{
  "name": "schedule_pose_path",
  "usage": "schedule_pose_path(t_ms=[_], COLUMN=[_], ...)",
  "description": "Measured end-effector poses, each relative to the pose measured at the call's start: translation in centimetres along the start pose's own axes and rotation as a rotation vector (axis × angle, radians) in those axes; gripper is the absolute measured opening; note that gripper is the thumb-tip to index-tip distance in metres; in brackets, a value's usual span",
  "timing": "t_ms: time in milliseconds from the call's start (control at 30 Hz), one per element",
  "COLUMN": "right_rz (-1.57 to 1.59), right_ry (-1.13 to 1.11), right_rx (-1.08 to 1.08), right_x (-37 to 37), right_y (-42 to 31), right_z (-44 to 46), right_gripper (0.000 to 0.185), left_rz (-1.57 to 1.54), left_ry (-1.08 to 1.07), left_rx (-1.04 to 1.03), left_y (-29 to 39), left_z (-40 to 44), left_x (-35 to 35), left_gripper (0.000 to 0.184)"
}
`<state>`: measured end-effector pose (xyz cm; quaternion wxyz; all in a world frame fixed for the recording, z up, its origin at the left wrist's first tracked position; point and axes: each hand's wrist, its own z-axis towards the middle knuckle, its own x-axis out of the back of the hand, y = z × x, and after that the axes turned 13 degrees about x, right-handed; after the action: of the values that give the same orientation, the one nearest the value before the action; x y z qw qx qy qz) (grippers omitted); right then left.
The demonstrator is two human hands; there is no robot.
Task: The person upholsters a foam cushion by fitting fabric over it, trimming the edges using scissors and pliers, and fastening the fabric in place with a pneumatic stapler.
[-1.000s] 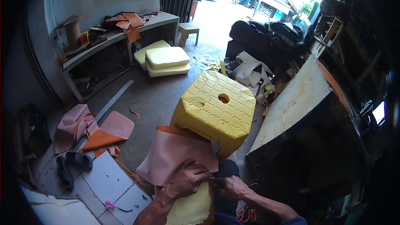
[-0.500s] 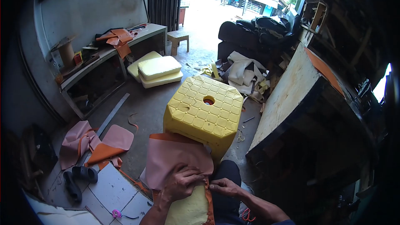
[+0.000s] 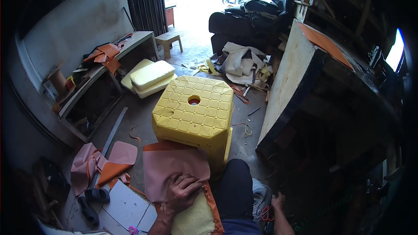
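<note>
My left hand [image 3: 182, 191] is closed on the edge of an upholstery cover [image 3: 174, 165], its fingers bent at the right corner. The cover shows a pink underside and an orange face. Beneath it a pale yellow foam cushion [image 3: 193, 217] lies across my lap, with an orange strip of cover along its right side. Out to the right and low, my right hand [image 3: 278, 201] has curled fingers; what they hold, if anything, is lost in shadow. Beside it are red-handled scissors [image 3: 266, 213] and a coil of pale cord [image 3: 260, 196].
A yellow plastic stool [image 3: 191, 109] stands before my knees. Foam cushions [image 3: 152, 76] are stacked beyond it. Pink and orange cover pieces [image 3: 119, 154], a metal ruler [image 3: 115, 128] and dark sandals [image 3: 93, 200] lie left. A large pale board [image 3: 285, 87] leans at right.
My right hand has left the cover's edge and moved right and down, next to the scissors. My left hand stays on the cover. The view has shifted rightward.
</note>
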<state>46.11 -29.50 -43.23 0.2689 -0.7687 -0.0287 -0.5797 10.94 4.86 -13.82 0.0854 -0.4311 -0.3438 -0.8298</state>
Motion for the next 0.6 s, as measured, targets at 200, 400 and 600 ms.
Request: schedule_pose_path(t_ms=[200,400,600], right_rz=[-0.187,0.211,0.132], right_ry=[-0.230,-0.309,-0.047], right_rx=[-0.216,-0.149,-0.287], right_x=[-1.3,-3.4,-1.0], right_y=[5.0,10.2,8.4], right_z=[-1.3,-1.0,-0.4], right_gripper=[0.089,0.083,0.054], left_rz=[0.015,-0.029,-0.032], left_ry=[0.031,0.054,0.093], left_rx=[0.013,0.005,-0.045], left_y=[0.1,0.1,0.1], left_z=[0.2,0.9,1.5], left_x=[-0.2,-0.3,-1.7], left_gripper=[0.024,0.023,0.021])
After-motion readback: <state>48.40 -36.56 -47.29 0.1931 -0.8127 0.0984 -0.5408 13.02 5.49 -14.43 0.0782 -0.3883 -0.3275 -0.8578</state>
